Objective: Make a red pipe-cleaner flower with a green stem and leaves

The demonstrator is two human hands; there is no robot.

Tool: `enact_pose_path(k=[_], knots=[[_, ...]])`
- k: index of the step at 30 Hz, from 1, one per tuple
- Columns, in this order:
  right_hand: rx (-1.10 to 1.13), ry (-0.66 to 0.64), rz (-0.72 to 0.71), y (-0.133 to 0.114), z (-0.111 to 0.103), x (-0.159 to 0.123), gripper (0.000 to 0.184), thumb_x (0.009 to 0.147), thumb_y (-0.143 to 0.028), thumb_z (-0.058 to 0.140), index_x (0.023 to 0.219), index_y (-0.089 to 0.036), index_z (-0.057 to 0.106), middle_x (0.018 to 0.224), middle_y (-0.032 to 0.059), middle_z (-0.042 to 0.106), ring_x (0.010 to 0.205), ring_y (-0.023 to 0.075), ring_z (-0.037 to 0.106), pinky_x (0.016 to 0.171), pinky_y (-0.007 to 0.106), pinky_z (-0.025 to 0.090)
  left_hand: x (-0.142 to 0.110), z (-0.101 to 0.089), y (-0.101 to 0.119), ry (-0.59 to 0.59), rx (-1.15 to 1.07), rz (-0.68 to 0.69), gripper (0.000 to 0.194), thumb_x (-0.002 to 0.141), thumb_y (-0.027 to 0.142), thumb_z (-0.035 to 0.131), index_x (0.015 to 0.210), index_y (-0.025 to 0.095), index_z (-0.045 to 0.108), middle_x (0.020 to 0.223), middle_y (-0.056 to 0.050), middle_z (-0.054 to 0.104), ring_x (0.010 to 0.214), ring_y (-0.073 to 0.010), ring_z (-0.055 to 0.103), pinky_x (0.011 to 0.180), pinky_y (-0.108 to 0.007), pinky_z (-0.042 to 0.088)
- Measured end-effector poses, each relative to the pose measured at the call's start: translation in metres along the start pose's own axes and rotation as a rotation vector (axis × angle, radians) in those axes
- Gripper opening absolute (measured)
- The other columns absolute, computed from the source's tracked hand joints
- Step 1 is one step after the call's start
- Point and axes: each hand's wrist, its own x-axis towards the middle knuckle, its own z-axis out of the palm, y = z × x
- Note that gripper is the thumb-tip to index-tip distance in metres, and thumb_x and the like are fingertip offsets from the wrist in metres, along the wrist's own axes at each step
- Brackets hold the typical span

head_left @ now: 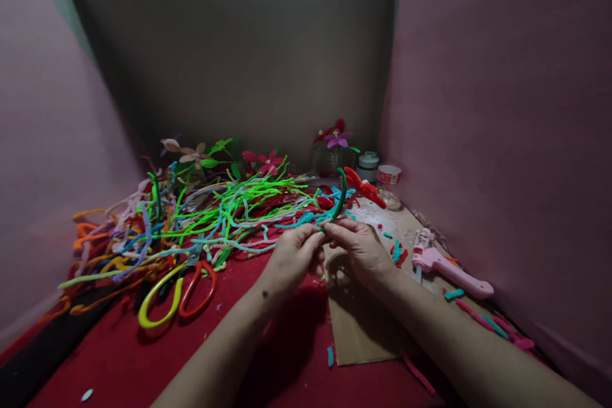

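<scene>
Head view: left hand (295,255) and right hand (364,252) nearly meet, fingertips of each pinched on the lower end of a dark green fuzzy stem (342,194). Stem curves upward; red fuzzy loops (366,190) beside its top, whether joined cannot be told. Below the right hand, cardboard (356,338) on the red surface (229,363). Left: scissors (178,293), heaped fuzzy stems (229,207). Right: pink glue gun (452,271).
</scene>
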Motion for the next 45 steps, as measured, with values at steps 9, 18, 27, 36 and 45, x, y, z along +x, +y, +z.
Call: enact_pose_path(k=[9,18,27,36,45], knots=[[-0.012,-0.060,-0.003,-0.006,0.004,-0.001,0.026,0.072,-0.037,0.061,0.083,-0.016,0.070,0.076,0.0043,0.062,0.067,0.0140,0.052,0.064,0.029,0.041,0.001,0.001,0.000,0.041,-0.105,-0.018,0.016,0.079,0.028,0.050,0.071,0.015,0.054,0.052,0.004,0.051,0.035,-0.0058,0.045,0.038,-0.018,0.033],[0.053,-0.151,-0.023,-0.010,0.004,-0.002,0.016,0.072,-0.030,0.061,0.071,-0.016,0.068,0.063,0.0008,0.060,0.066,0.0138,0.054,0.068,0.029,0.040,0.003,-0.007,0.000,-0.257,-0.696,-0.247,0.008,0.077,0.021,0.053,0.076,0.013,0.055,0.049,0.008,0.041,0.027,0.0008,0.022,0.030,-0.014,0.024],[-0.141,0.065,-0.032,-0.007,0.003,-0.002,0.021,0.070,-0.037,0.063,0.072,-0.017,0.068,0.075,0.0027,0.060,0.071,0.0151,0.051,0.058,0.026,0.036,-0.001,0.005,-0.009,0.279,0.346,0.264,0.014,0.077,0.025,0.053,0.064,0.019,0.055,0.053,0.002,0.049,0.049,-0.0089,0.044,0.053,-0.020,0.034],[0.092,-0.125,-0.030,-0.011,0.005,-0.003,0.017,0.072,-0.034,0.062,0.076,-0.019,0.070,0.071,0.0014,0.063,0.072,0.0145,0.055,0.079,0.032,0.040,0.000,0.001,0.004,-0.073,-0.472,-0.075,0.018,0.077,0.028,0.056,0.067,0.014,0.053,0.047,0.006,0.049,0.030,-0.0035,0.039,0.036,-0.017,0.035],[0.042,-0.173,-0.066,-0.014,0.002,-0.005,0.020,0.075,-0.034,0.059,0.066,-0.017,0.066,0.067,0.0026,0.061,0.072,0.0169,0.056,0.076,0.033,0.041,-0.001,-0.001,0.001,-0.250,-0.758,-0.166,0.011,0.079,0.021,0.054,0.075,0.011,0.057,0.046,0.008,0.042,0.025,0.0004,0.025,0.031,-0.017,0.037]])
